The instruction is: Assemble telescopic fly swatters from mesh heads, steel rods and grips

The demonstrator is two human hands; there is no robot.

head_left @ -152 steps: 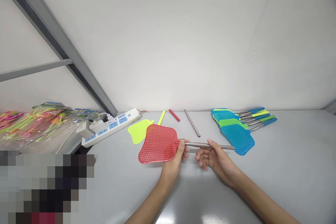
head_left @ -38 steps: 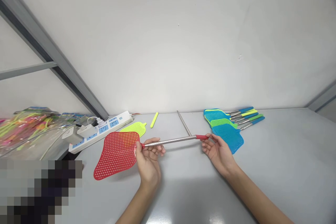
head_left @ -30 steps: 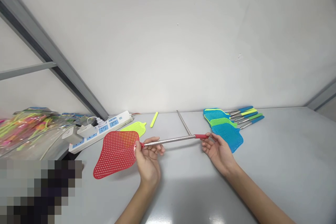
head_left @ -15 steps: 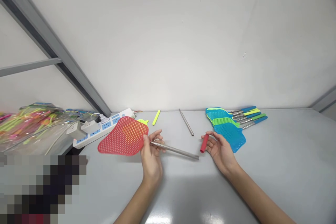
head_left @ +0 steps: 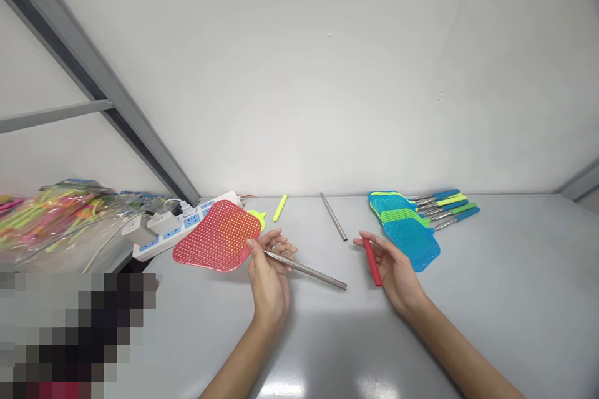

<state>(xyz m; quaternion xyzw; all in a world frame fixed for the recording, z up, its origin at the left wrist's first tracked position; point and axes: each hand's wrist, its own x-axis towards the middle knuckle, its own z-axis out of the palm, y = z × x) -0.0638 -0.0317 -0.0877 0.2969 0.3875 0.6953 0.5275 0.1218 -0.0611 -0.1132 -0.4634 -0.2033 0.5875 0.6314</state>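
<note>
My left hand [head_left: 270, 274] grips a red fly swatter [head_left: 218, 240] near where its mesh head joins a metal rod [head_left: 311, 272]. The rod points right and slightly down, its far end bare. In my right hand [head_left: 393, 265] is a red handle sleeve [head_left: 372, 262], held between thumb and fingers and tilted. A gap separates the sleeve from the rod's end. Behind the red mesh lies a yellow swatter head [head_left: 257, 218], partly hidden. A yellow handle sleeve [head_left: 280, 207] and a loose metal rod [head_left: 334, 217] rest on the table beyond my hands.
Several blue and green fly swatters [head_left: 412, 240] with coloured handles lie stacked at the right. At the left, a white power strip [head_left: 173, 234] with plugs sits by plastic bags [head_left: 60, 218] of colourful parts. A wall [head_left: 337, 75] rises behind the grey table [head_left: 505, 287].
The red sleeve has turned in my right hand, and more of its length shows. The rod's free end has shifted slightly left and down.
</note>
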